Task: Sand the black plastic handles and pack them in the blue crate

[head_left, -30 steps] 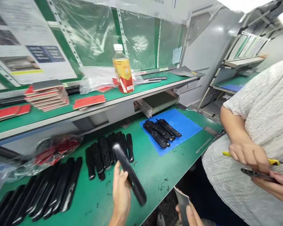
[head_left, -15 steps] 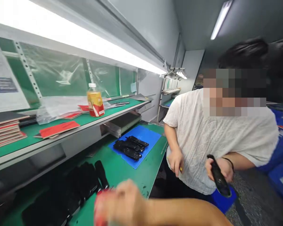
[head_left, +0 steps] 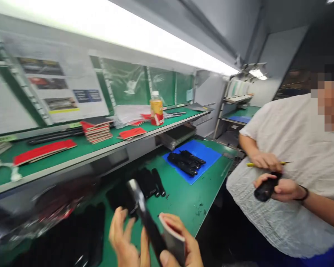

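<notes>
The left hand (head_left: 126,239) has its grip wrapped loosely round the lower end of a long black handle (head_left: 143,215), fingers spread, and the handle slants up and away over the green worktop (head_left: 183,202). The right hand (head_left: 180,241) holds a flat grey pad (head_left: 174,241) in a closed grip, set against the handle's lower part. Both hands sit low, close to the worktop's near edge, which runs diagonally up to the right; beyond that edge the floor is dark. Bare green surface lies between the hands and the blue mat (head_left: 200,155), where more black handles lie in a pile. A row of black handles (head_left: 151,181) lies just behind the held one, under the shelf (head_left: 100,150) edge with its orange bottle (head_left: 157,108) and red sheets. A co-worker in a white shirt (head_left: 295,148) stands right of the worktop, holding a dark piece in both hands.

Half a second ago the view pointed further right and one hand was a blur; now both hands and the handle show.
</notes>
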